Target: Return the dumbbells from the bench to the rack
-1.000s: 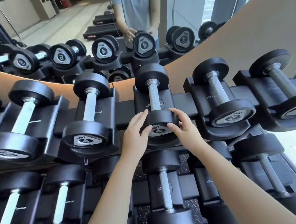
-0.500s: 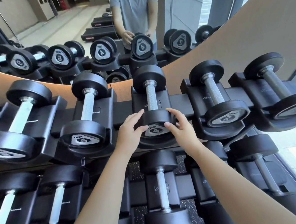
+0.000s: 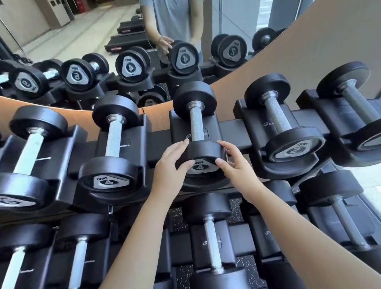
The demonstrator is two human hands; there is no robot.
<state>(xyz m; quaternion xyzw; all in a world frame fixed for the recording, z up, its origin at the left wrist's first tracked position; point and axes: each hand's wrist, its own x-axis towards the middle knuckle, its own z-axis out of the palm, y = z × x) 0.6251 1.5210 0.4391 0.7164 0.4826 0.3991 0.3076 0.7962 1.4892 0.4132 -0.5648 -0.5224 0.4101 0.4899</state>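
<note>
Dumbbell (image 3: 197, 129) marked 4 sits among five on the rack's (image 3: 230, 129) top row, left hand (image 3: 170, 167) and right hand (image 3: 235, 163) clasping its near head.

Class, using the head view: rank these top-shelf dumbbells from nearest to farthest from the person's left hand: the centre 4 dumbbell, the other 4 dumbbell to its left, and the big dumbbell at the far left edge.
1. centre 4 dumbbell: touched by the left hand.
2. second 4 dumbbell: next cradle to the left.
3. far-left dumbbell: at the shelf's left end.
</note>
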